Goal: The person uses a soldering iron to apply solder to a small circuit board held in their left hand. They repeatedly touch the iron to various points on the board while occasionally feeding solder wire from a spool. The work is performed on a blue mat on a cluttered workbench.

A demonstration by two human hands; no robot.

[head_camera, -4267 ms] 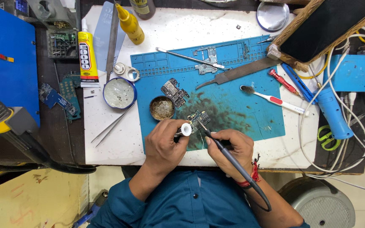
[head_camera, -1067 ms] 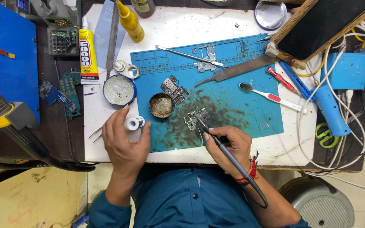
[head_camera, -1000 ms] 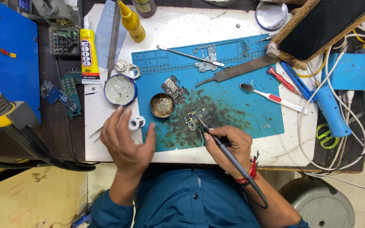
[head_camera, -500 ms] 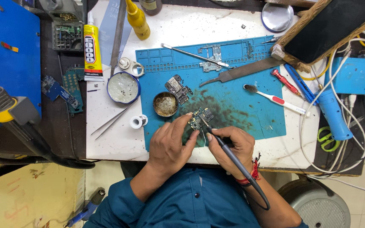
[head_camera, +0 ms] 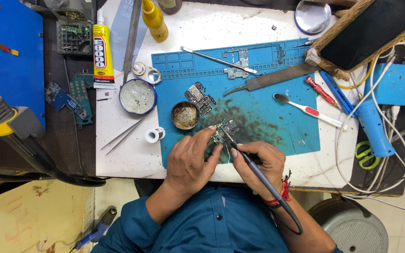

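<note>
Centrally, a small circuit board (head_camera: pixel 224 131) lies on the blue work mat (head_camera: pixel 277 117), close to the mat's near edge and directly beyond both hands. The left hand (head_camera: pixel 191 161) rests at the board's left side, its fingertips (head_camera: pixel 213 136) pinching the board's edge, so this hand is closed on the board. The right hand (head_camera: pixel 258 164) is closed in a pen grip around a black soldering iron (head_camera: pixel 254 168); the iron's long axis runs from near right to far left, its tip meeting the board's near right corner and its cable trailing back past the wrist toward the person. Both hands lie about equally near the board, left hand on the left, right hand on the near right.

Just left of the board stands a round tin of brownish flux (head_camera: pixel 185 115), and farther left, off the mat, a small solder spool (head_camera: pixel 154 135) and tweezers (head_camera: pixel 125 136) lie on the white worktop (head_camera: pixel 118 159). A second circuit board (head_camera: pixel 200 97) sits just beyond the tin. To the right, the mat surface is stained but unoccupied as far as the toothbrush (head_camera: pixel 308 110), giving open room on that side; a metal file (head_camera: pixel 270 82) lies beyond it. The worktop's near edge runs just beneath the wrists.
</note>
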